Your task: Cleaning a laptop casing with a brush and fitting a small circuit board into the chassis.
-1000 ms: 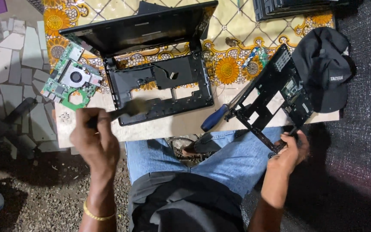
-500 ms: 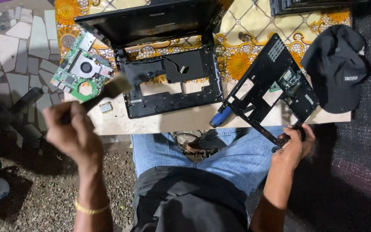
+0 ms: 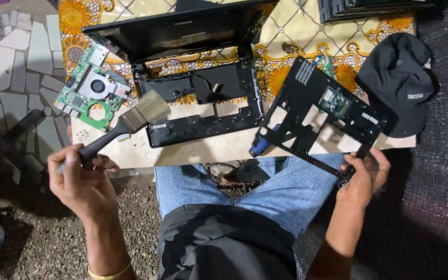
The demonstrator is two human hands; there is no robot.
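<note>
Head view, now. Left hand (image 3: 81, 179) fisted round black handle of paintbrush (image 3: 125, 126); long axis runs from grip up-right, bristles far end, hovering just left of open laptop base (image 3: 203, 106) on tabletop (image 3: 193, 151). Green circuit board w/ fan (image 3: 92, 91) just left of bristles. Right hand (image 3: 363, 176) pinching near corner of black laptop frame panel (image 3: 320, 116), panel tilted, far end resting on tabletop. Left grip nearer base. Black cap (image 3: 397, 83) far right.

Vs 0.5 s ago: brush swung rightward off circuit board toward base; right hand, panel unchanged.
</note>
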